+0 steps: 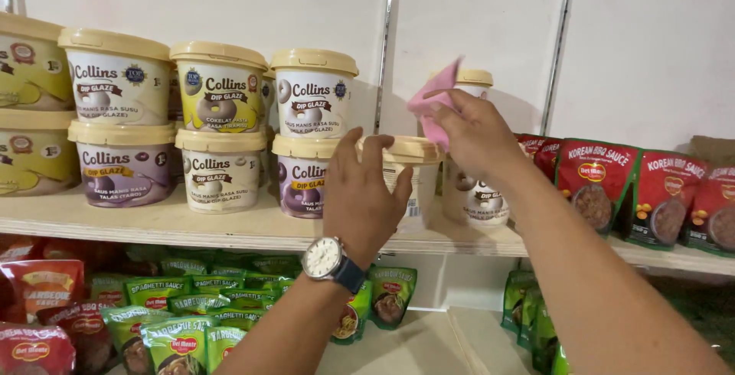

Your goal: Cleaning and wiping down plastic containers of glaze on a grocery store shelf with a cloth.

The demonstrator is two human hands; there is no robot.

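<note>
My left hand (364,195), with a wristwatch on the wrist, grips a white tub with a cream lid (409,162) that stands on the wooden shelf (191,226). Its fingers wrap the tub's left side. My right hand (471,134) is above and to the right of that tub, pinching a folded pink cloth (435,107) near the lid's top. Behind the right hand stand two stacked tubs (475,191) of the same kind, partly hidden.
Stacked cream-lidded tubs (218,126) fill the shelf's left half. Red sauce pouches (658,191) stand at the right. Green pouches (191,317) and red pouches (38,306) crowd the lower shelf. A white wall with metal rails (383,46) is behind.
</note>
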